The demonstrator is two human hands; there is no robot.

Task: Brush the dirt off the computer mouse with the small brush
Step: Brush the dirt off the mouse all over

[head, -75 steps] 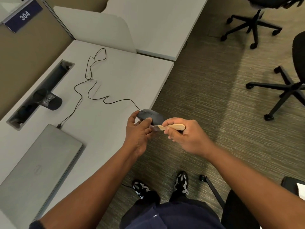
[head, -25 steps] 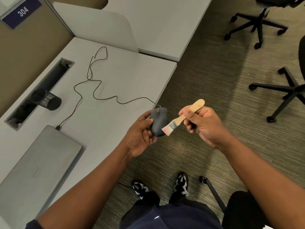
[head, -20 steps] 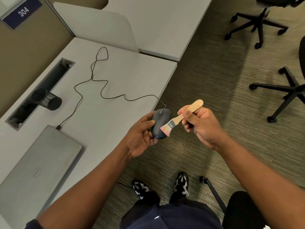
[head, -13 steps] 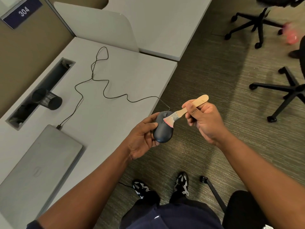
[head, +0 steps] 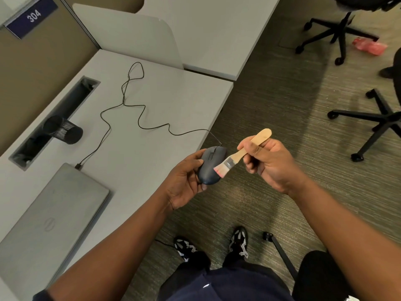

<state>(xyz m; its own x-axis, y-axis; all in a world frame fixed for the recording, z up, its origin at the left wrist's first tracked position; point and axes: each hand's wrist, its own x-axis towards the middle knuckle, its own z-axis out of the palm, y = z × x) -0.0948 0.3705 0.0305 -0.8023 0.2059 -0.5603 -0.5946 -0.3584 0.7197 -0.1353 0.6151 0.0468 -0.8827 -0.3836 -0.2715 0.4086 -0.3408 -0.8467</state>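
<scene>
Mouse brushed in mid-air past the desk edge

The computer mouse (head: 211,167), cradled in the curled left hand (head: 184,183), could be jerked loose if its cable (head: 138,118) is pulled taut. The small brush (head: 240,154), pinched by the right hand (head: 265,161), has its bristles laid on the mouse's near side.
</scene>
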